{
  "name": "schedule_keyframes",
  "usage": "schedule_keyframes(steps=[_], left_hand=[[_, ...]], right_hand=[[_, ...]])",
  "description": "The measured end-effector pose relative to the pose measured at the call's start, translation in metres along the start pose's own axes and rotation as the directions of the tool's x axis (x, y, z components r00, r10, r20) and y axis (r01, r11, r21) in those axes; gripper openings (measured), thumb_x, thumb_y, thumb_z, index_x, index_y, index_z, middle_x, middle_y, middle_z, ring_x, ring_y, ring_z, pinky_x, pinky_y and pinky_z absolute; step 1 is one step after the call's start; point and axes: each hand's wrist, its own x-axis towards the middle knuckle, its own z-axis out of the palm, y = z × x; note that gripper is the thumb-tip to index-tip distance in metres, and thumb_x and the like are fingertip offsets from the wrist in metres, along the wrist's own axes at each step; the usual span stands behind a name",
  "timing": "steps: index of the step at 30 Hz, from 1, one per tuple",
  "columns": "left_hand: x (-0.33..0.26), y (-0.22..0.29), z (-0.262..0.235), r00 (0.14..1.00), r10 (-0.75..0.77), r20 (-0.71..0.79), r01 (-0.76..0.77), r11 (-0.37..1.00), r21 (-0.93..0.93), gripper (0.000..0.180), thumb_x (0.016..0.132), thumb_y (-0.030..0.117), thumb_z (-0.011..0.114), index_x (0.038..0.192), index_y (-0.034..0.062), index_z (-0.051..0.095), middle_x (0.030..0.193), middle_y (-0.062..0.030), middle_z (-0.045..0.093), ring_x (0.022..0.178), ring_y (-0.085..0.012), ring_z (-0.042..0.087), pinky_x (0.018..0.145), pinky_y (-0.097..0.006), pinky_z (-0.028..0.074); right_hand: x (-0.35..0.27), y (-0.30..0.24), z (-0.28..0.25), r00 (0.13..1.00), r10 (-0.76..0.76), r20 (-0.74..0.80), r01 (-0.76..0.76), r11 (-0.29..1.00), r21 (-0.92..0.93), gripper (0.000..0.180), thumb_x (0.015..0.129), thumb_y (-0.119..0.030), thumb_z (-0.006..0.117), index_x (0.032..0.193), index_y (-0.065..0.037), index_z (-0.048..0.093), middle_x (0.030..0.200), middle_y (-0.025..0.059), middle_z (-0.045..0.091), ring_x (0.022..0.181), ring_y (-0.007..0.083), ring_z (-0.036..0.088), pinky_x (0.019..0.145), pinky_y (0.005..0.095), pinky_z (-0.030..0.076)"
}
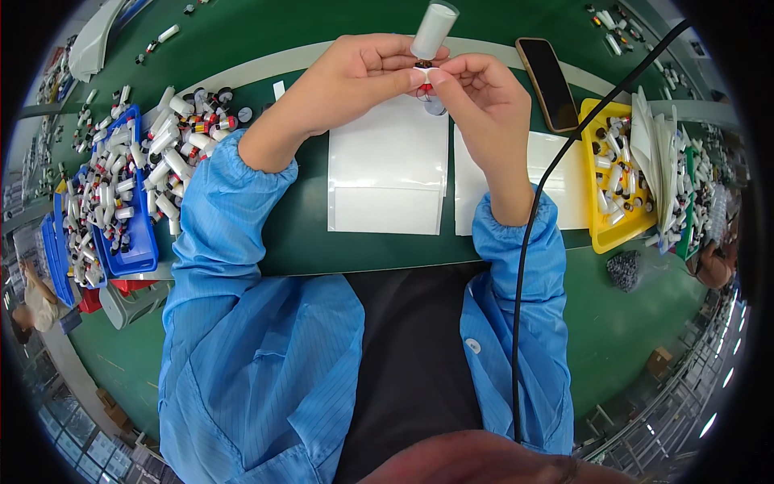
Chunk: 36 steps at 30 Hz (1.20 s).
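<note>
Over the far part of the green table, my two hands meet around a small white cylindrical piece point(434, 32) with a dark collar and a red part below it. It stands nearly upright, its white tube rising above my fingers. My left hand point(355, 77) is closed, thumb and fingers pinching it from the left. My right hand point(493, 101) pinches from the right, its thumb against a small white bit at the collar. My fingers partly hide the lower end. Beneath the hands lies a white sheet in a clear sleeve point(387, 206).
Left, similar white cylinders point(168, 149) are heaped beside and in a blue bin point(133, 262). On the right are a yellow tray point(595, 173) of small parts, a phone point(548, 85), and stacked white sheets point(564, 194). A black cable point(524, 266) crosses before my right arm.
</note>
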Motion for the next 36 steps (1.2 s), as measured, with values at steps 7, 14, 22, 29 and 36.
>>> schedule_keyframes(steps=[7,14,22,29,36], left_hand=[[-0.005,0.009,-0.002,0.996,0.034,0.083,-0.031,0.999,-0.043,0.040,0.099,0.006,0.060,0.138,-0.0044,0.055,0.132,-0.0133,0.065,0.114,-0.0163,0.064,0.099,-0.029,0.051],[-0.031,0.065,-0.029,0.917,0.094,-0.387,-0.024,0.983,0.182,0.037,0.090,-0.005,0.069,0.126,-0.0105,0.060,0.109,-0.0173,0.071,0.098,-0.0191,0.071,0.084,-0.027,0.058],[-0.076,0.048,-0.266,0.859,-0.176,-0.481,0.496,0.057,0.866,0.037,0.090,0.012,0.067,0.126,0.0032,0.066,0.117,-0.0150,0.072,0.102,-0.0245,0.071,0.089,-0.034,0.056],[-0.056,0.023,-0.305,0.883,-0.067,-0.465,0.469,0.073,0.880,0.044,0.087,0.030,0.069,0.125,0.0104,0.067,0.124,-0.0198,0.067,0.116,-0.0381,0.063,0.101,-0.044,0.050],[0.019,-0.046,-0.432,0.636,0.136,-0.759,0.771,-0.071,0.633,0.050,0.086,0.046,0.063,0.117,0.0086,0.070,0.107,-0.0215,0.071,0.108,-0.0393,0.065,0.096,-0.046,0.051]], right_hand=[[0.007,-0.001,-0.003,0.880,0.333,0.339,-0.473,0.686,0.553,0.033,0.092,-0.021,0.074,0.116,-0.002,0.062,0.096,0.0019,0.068,0.084,0.0082,0.060,0.069,0.0229,0.047],[-0.035,-0.018,-0.004,0.969,0.148,0.196,-0.092,0.959,-0.269,0.022,0.092,-0.019,0.070,0.105,-0.001,0.065,0.091,0.0045,0.068,0.078,0.0132,0.063,0.069,0.0295,0.049],[-0.081,-0.028,0.080,0.764,0.058,0.642,0.399,0.740,-0.542,0.020,0.076,0.000,0.063,0.096,0.004,0.063,0.094,0.0162,0.057,0.088,0.0306,0.061,0.078,0.0393,0.053],[-0.086,-0.039,0.076,0.782,0.074,0.619,0.360,0.757,-0.545,0.021,0.074,0.003,0.060,0.094,0.006,0.063,0.095,0.0162,0.054,0.086,0.0304,0.059,0.077,0.0377,0.053],[-0.079,-0.031,0.075,0.721,0.104,0.685,0.347,0.801,-0.488,0.015,0.076,0.003,0.061,0.091,0.004,0.063,0.092,0.0158,0.054,0.085,0.0321,0.057,0.078,0.0389,0.051]])
